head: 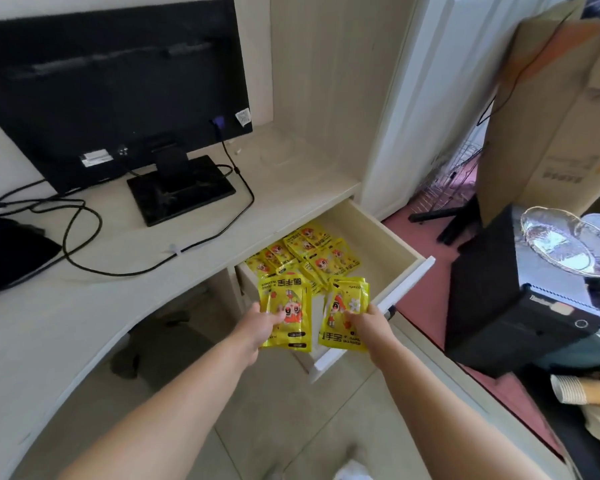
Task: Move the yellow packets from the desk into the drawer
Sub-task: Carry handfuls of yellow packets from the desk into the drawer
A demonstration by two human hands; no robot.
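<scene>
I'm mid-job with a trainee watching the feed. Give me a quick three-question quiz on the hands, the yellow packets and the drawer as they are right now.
1. True or false: the drawer is shut.
2. What does the left hand grip? A) a cable B) a stack of yellow packets C) nothing
3. Fill in: the right hand grips a second stack, and loose packets already lie in the ___.

Key: 1 false; 2 B; 3 drawer.
</scene>
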